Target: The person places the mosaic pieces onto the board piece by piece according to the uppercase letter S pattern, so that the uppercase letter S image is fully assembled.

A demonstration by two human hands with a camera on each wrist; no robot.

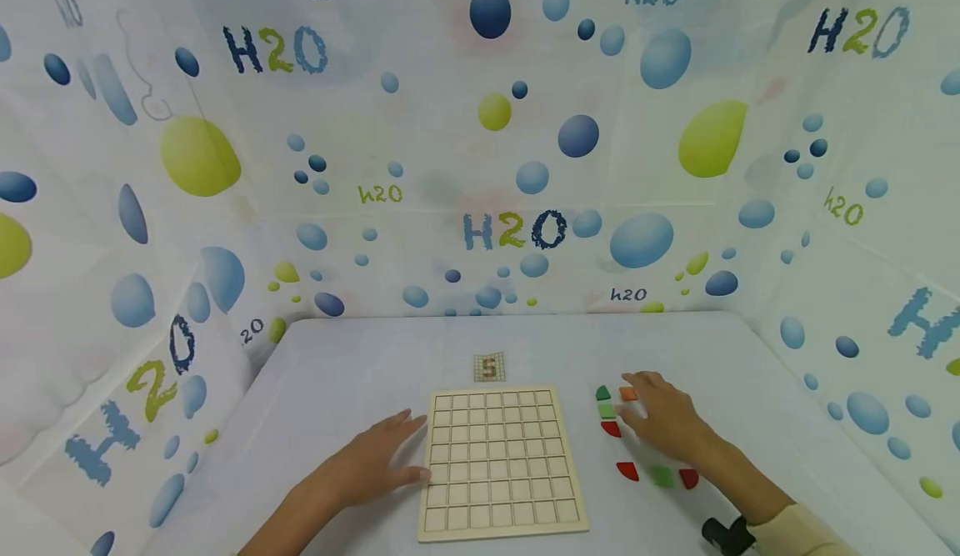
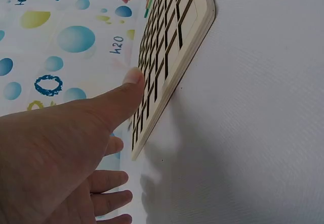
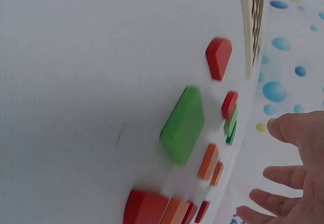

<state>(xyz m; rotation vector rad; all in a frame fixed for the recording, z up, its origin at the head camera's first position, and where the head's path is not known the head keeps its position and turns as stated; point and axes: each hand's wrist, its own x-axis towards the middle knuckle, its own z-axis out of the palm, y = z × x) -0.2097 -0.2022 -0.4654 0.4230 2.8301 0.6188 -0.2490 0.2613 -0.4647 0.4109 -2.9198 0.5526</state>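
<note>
A square wooden grid board [image 1: 498, 456] lies on the table between the two hands. My left hand [image 1: 378, 464] is at its left side, fingers spread and thumb at the board's edge; whether the thumb touches cannot be told. To the right of the board, my right hand [image 1: 663, 418] is above small coloured blocks, fingers apart and holding nothing. Near its fingertips are an orange block [image 1: 628, 393], a dark green block [image 1: 603, 393], a light green square block [image 1: 606, 411] and a red rounded block [image 1: 611, 428]. The hand and forearm hide other blocks, several of which show in the right wrist view.
Behind the board lies a small pattern card [image 1: 489, 367] with a brown figure on a grid. Nearer the front are a red block [image 1: 627, 471], a green block [image 1: 662, 476] and a dark red block [image 1: 688, 478]. A black device [image 1: 727, 535] is at the right wrist.
</note>
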